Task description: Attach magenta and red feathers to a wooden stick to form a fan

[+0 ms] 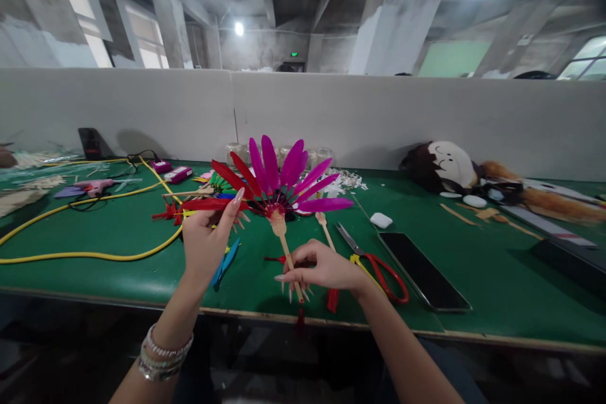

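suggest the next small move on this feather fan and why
Probably keep the right hand steady on the wooden handle while the left hand eases the lowest red feather into line. That feather lies almost flat along the edge of the feather fan, and a steady handle would likely stop the fan turning.
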Motion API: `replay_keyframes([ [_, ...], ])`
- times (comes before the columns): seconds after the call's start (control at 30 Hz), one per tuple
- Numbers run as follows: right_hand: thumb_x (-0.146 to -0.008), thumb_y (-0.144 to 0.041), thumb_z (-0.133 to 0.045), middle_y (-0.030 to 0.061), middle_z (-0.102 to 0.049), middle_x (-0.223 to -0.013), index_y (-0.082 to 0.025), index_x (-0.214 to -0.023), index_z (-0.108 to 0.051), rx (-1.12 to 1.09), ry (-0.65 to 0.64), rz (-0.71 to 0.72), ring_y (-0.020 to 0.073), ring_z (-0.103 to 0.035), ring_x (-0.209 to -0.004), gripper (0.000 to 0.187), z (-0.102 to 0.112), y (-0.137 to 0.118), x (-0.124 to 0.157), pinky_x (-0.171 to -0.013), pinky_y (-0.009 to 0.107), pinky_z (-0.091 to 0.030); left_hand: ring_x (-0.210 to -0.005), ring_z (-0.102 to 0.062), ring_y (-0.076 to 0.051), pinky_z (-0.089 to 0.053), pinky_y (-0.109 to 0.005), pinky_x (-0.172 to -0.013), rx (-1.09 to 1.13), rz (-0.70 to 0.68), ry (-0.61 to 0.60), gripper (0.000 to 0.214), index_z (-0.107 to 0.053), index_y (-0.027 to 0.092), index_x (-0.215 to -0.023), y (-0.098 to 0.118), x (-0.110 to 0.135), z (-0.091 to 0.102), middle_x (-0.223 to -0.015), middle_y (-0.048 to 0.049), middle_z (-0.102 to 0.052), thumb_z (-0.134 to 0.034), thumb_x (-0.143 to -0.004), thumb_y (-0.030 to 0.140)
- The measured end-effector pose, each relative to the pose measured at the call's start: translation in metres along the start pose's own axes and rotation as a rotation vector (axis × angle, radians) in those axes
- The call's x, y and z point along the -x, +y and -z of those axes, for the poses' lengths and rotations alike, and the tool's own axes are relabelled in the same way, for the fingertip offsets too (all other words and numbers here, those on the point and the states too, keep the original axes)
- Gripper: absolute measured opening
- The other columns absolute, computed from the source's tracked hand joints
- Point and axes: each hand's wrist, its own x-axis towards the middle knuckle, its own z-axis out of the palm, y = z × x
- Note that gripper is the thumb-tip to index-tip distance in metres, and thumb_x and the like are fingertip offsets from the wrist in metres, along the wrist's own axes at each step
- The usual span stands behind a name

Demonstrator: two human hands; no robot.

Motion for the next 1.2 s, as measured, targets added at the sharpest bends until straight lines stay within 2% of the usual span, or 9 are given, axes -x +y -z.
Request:
replay_keyframes([
  [0.13,-0.069,-0.042,-0.062,0.0002,-0.055,-0.050,-0.012,-0.059,-0.060,-0.007,0.004,-0.010,0.0096,-0.050,-0.046,0.031,-0.001,-0.001,0.000,-0.046,0.021,-0.040,-0.045,-0.054,-0.010,-0.044,-0.020,-0.046,0.024,0.035,-0.056,0.024,-0.062,0.015,-0.058,0.000,-0.003,0.002,-0.050,0.0004,-0.061,-0.060,-0.073,0.034],
  [0.2,-0.069,-0.042,-0.062,0.0004,-0.056,-0.051,-0.012,-0.061,-0.062,-0.008,0.004,-0.017,0.0095,-0.050,-0.046,0.031,-0.001,-0.003,0.001,-0.047,0.021,-0.040,-0.045,-0.054,-0.010,-0.044,-0.020,-0.045,0.046,0.076,-0.160,0.027,-0.063,0.015,-0.061,0.000,-0.006,0.002,-0.052,-0.0004,-0.062,-0.057,-0.074,0.038],
  [0.27,-0.068,-0.042,-0.062,0.0005,-0.055,-0.051,-0.012,-0.062,-0.063,-0.021,-0.006,-0.022,0.0093,-0.050,-0.046,0.031,-0.001,-0.004,0.001,-0.047,0.021,-0.041,-0.050,-0.058,-0.012,-0.044,-0.020,-0.045,0.067,0.104,-0.311,0.027,-0.066,0.016,-0.068,-0.001,-0.009,0.000,-0.059,-0.0020,-0.066,-0.056,-0.074,0.040],
  [0.33,-0.068,-0.042,-0.063,0.0003,-0.055,-0.051,-0.012,-0.063,-0.063,-0.034,-0.015,-0.025,0.0088,-0.049,-0.046,0.031,-0.001,-0.004,0.001,-0.047,0.021,-0.041,-0.063,-0.063,-0.015,-0.048,-0.021,-0.051,0.081,0.105,-0.435,0.027,-0.068,0.017,-0.077,-0.001,-0.011,-0.003,-0.072,-0.0036,-0.069,-0.057,-0.073,0.042],
  [0.43,-0.067,-0.043,-0.063,0.0001,-0.054,-0.051,-0.011,-0.063,-0.063,-0.019,-0.017,-0.024,0.0082,-0.048,-0.045,0.032,-0.001,-0.001,0.000,-0.046,0.020,-0.040,-0.089,-0.062,-0.020,-0.050,-0.026,-0.072,0.081,0.096,-0.521,0.029,-0.068,0.020,-0.088,0.001,-0.013,-0.009,-0.091,-0.0031,-0.069,-0.057,-0.073,0.043],
  [0.5,-0.068,-0.043,-0.063,-0.0005,-0.052,-0.049,-0.011,-0.063,-0.063,0.007,-0.015,-0.024,0.0081,-0.048,-0.045,0.033,-0.001,0.001,0.000,-0.045,0.020,-0.039,-0.099,-0.058,-0.022,-0.046,-0.029,-0.084,0.071,0.093,-0.544,0.030,-0.068,0.021,-0.092,0.002,-0.013,-0.011,-0.098,-0.0016,-0.068,-0.055,-0.074,0.042],
  [0.6,-0.068,-0.042,-0.063,-0.0007,-0.051,-0.048,-0.010,-0.064,-0.063,0.017,-0.015,-0.024,0.0079,-0.047,-0.045,0.033,-0.001,0.002,-0.001,-0.046,0.020,-0.039,-0.103,-0.056,-0.023,-0.044,-0.032,-0.088,0.117,0.113,-0.555,0.030,-0.067,0.021,-0.094,0.004,-0.013,-0.013,-0.101,-0.0015,-0.067,-0.055,-0.075,0.041],
  [0.87,-0.068,-0.045,-0.062,0.0007,-0.054,-0.050,-0.010,-0.066,-0.065,0.047,-0.028,-0.023,0.0083,-0.048,-0.045,0.035,-0.001,-0.001,0.000,-0.046,0.021,-0.039,-0.093,-0.062,-0.020,-0.048,-0.032,-0.084,0.346,0.202,-0.524,0.023,-0.069,0.020,-0.088,-0.001,-0.011,-0.019,-0.091,-0.0017,-0.070,-0.061,-0.073,0.035],
  [1.2,-0.067,-0.044,-0.063,0.0024,-0.058,-0.052,-0.010,-0.066,-0.066,0.045,-0.016,-0.023,0.0084,-0.049,-0.045,0.034,-0.001,0.000,-0.001,-0.045,0.020,-0.039,-0.091,-0.062,-0.021,-0.050,-0.032,-0.080,0.322,0.176,-0.489,0.021,-0.070,0.020,-0.087,-0.002,-0.006,-0.019,-0.087,-0.0015,-0.071,-0.061,-0.073,0.031],
])
